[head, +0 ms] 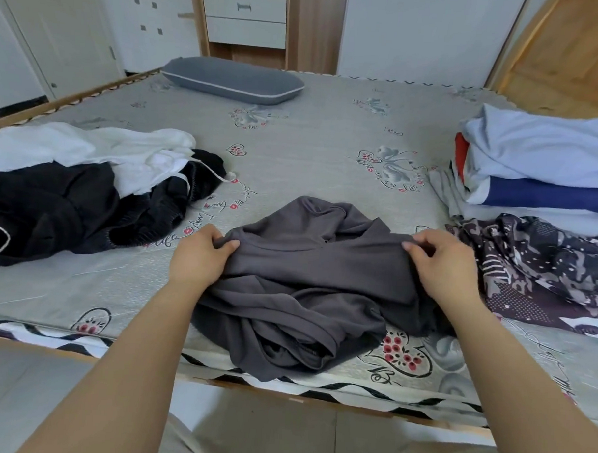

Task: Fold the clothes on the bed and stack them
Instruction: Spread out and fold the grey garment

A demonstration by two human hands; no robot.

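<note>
While the grey shirt (309,278) lies crumpled at the near edge of the bed (322,141), its held edge runs left to right; your left hand (200,259) and right hand (439,266) pinch its two ends, equally near.

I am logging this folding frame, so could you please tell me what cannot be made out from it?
All in the head view:
- Dark grey garment, pinched by the left hand and right hand: its type is hidden by its own crumpling.
- Folded stack: cut off by the right edge; count unclear.
- Black clothes under the white garment: cut off by the left edge.
- Patterned garment: runs past the right edge.
</note>
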